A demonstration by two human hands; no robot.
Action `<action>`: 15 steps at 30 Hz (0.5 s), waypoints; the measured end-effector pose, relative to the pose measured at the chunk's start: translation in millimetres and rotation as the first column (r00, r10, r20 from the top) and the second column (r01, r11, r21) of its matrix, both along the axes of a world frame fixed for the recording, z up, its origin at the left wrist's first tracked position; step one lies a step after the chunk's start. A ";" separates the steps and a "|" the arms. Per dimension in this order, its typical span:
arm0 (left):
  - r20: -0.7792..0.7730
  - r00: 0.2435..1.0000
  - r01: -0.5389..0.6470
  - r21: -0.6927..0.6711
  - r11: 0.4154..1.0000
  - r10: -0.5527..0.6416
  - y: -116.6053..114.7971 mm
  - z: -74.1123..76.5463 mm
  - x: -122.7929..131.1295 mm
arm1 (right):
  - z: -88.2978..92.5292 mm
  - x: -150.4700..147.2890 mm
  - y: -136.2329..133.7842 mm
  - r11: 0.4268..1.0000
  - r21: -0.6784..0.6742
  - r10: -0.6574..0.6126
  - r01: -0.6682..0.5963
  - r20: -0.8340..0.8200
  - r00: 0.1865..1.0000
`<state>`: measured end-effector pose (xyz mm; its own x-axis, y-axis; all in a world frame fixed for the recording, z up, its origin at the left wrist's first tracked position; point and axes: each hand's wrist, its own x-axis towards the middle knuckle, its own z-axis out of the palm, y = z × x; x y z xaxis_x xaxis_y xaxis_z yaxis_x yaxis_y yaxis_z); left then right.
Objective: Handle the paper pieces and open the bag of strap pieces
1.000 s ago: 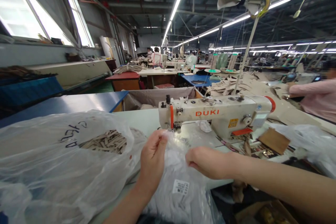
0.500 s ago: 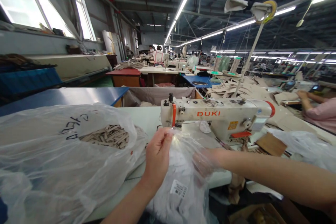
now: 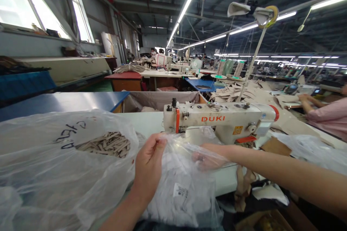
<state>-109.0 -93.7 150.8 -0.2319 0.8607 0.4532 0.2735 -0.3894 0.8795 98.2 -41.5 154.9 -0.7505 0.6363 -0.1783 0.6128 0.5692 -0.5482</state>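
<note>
My left hand (image 3: 149,162) pinches the upper edge of a clear plastic bag (image 3: 162,211) between thumb and fingers. White-grey soft contents show through the bag, and a white printed label (image 3: 180,190) faces me. My right hand (image 3: 206,158) is seen through the bag's plastic film near its mouth. Its fingers look curled, and the film blurs whatever they hold. Just behind both hands stands a white sewing machine (image 3: 222,118) with orange lettering. To the left lies a large translucent bag (image 3: 67,184) with handwriting on it, holding many beige strips (image 3: 108,145).
A blue tabletop (image 3: 62,101) extends at the left. Beige cut pieces (image 3: 230,92) lie heaped behind the machine, near a tall thread stand (image 3: 253,57). Brown cardboard (image 3: 276,147) and more plastic (image 3: 311,151) lie at right. A co-worker's pink sleeve (image 3: 326,113) shows at the far right.
My left hand and the bag's edge have shifted left, stretching the film between my hands. My right hand has moved slightly left and up. The view has turned a little to the right.
</note>
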 end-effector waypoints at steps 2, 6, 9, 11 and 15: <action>0.005 1.000 -0.021 -0.009 1.000 0.021 0.1 0.1 -2.3 | 10.5 -0.3 4.7 0.994 -0.083 -0.081 0.073 -0.106 0.991; 0.008 0.996 -0.084 -0.044 0.995 0.084 3.8 -4.9 -7.6 | 17.6 6.2 15.0 0.931 -0.257 -0.329 0.260 -0.281 0.901; 0.016 0.994 -0.110 -0.052 0.993 0.111 5.6 -8.8 -13.5 | 15.3 17.0 14.7 0.841 -0.398 -0.520 0.367 -0.407 0.750; 0.006 0.992 -0.129 -0.059 0.990 0.130 5.6 -9.3 -17.2 | 10.3 26.6 10.3 0.749 -0.523 -0.655 0.408 -0.486 0.579; -0.025 0.986 -0.166 -0.116 0.979 0.165 6.5 -8.6 -23.0 | -8.7 51.1 -0.2 0.518 -0.784 -0.851 0.342 -0.512 0.117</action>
<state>-132.0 -87.2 142.3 -0.3696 0.8584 0.3557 0.3388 -0.2320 0.9118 149.3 -41.7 146.2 -0.0362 0.9834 -0.1776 -0.2448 -0.1810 -0.9525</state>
